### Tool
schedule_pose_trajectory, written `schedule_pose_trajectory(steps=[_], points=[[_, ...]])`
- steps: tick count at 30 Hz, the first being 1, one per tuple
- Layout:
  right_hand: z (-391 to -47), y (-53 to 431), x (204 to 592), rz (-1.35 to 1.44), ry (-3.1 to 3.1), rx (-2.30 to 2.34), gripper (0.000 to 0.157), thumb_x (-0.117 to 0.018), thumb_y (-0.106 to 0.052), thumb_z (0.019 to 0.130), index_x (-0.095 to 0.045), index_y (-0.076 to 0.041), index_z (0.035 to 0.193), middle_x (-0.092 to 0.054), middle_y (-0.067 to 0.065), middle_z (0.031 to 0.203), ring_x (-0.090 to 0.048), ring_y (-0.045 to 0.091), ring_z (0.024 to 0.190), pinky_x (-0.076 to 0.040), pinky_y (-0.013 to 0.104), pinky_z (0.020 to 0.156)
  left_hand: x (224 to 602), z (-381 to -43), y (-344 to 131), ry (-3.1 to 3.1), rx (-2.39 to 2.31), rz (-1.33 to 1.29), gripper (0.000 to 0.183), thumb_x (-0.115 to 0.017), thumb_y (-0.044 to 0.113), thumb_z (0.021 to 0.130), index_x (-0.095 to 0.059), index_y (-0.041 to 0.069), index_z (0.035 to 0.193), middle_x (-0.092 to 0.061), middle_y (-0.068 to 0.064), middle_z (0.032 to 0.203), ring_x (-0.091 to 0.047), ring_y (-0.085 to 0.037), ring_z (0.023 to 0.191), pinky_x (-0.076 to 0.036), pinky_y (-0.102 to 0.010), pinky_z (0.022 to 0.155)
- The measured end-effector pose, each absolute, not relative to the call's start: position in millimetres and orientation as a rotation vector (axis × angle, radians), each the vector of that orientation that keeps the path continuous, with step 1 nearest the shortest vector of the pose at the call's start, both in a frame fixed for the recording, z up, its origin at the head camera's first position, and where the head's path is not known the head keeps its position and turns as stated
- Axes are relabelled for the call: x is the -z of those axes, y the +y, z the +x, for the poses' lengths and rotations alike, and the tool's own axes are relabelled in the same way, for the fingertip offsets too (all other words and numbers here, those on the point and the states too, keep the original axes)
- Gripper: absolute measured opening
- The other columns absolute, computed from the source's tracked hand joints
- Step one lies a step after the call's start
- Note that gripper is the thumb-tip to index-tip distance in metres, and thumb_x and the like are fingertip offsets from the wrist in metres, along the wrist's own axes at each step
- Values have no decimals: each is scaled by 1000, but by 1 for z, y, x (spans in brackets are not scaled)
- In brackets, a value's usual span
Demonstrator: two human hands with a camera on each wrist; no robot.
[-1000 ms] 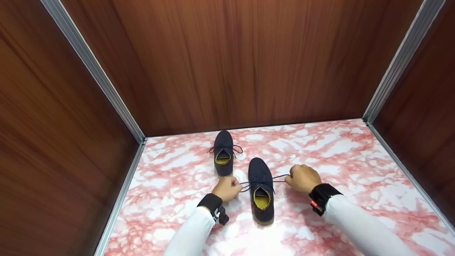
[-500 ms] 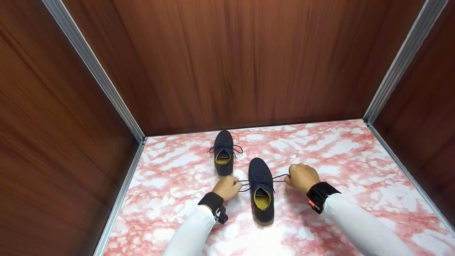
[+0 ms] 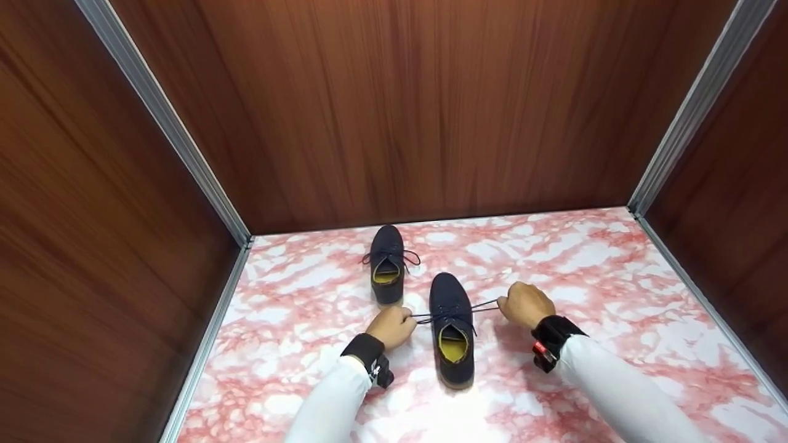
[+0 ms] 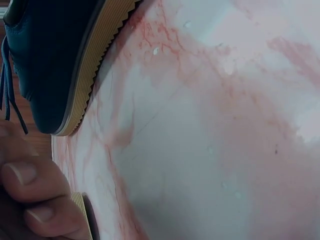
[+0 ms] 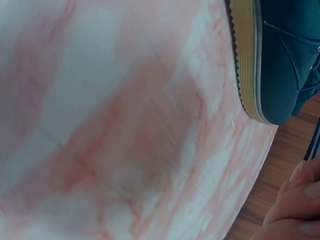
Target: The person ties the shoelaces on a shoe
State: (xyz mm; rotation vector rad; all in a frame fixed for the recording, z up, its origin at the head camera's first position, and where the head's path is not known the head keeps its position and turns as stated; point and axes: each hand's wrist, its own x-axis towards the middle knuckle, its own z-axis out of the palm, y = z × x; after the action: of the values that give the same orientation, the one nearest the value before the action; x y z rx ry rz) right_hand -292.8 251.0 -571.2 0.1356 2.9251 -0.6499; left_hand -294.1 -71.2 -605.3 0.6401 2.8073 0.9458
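A dark navy lace-up shoe (image 3: 448, 292) with a yellow lining stands between my hands, toe pointing away. Its shoelace (image 3: 485, 306) stretches out to both sides from a crossing over the tongue. On the left, my left hand (image 3: 391, 327) pinches one side of the lace with curled fingers. My right hand (image 3: 527, 306) grips the other side, a little farther from the shoe. In the left wrist view the ribbed tan sole (image 4: 92, 65) and curled fingers (image 4: 37, 182) show. Curled fingers (image 5: 300, 200) and lace strands appear in the right wrist view.
A matching shoe (image 3: 387, 240) with its lace tied in a bow stands farther back on the left. The red-and-white marbled surface (image 3: 295, 344) is bounded by brown wood-grain panels (image 3: 394, 123) with grey metal corner strips.
The right hand has shifted slightly right. The lace loops on both sides look narrower and straighter than before. The shoes have stayed in place.
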Motion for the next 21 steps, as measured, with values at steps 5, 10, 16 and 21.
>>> schedule_pose_trajectory(steps=[5,10,16,21], points=[[-292,253,576,143,2900,701,29,-57,-28,92,-64,-6,74,-70,20,89,-58,28,74,-51,47,67,608,-295,-73,2796,-945,665,30,-52,14,93,-45,15,63,-39,7,63,-38,-10,60,-31,-22,60],[-292,254,579,119,2902,708,29,-57,-27,93,-64,-4,74,-71,23,91,-59,28,74,-53,47,69,611,-296,-74,2788,-946,658,30,-52,14,93,-47,15,64,-42,7,64,-41,-11,60,-33,-23,60],[-291,256,585,120,2885,735,29,-57,-25,93,-58,-9,69,-65,17,82,-57,27,70,-47,39,64,619,-295,-73,2750,-1015,613,29,-52,14,93,-50,14,63,-46,9,63,-43,-9,59,-34,-21,60],[-291,256,593,108,2883,774,32,-57,-25,93,-53,-12,64,-62,12,75,-57,26,69,-45,35,63,625,-294,-72,2693,-1098,540,28,-52,15,93,-54,16,65,-51,9,62,-48,-8,60,-38,-21,61]])
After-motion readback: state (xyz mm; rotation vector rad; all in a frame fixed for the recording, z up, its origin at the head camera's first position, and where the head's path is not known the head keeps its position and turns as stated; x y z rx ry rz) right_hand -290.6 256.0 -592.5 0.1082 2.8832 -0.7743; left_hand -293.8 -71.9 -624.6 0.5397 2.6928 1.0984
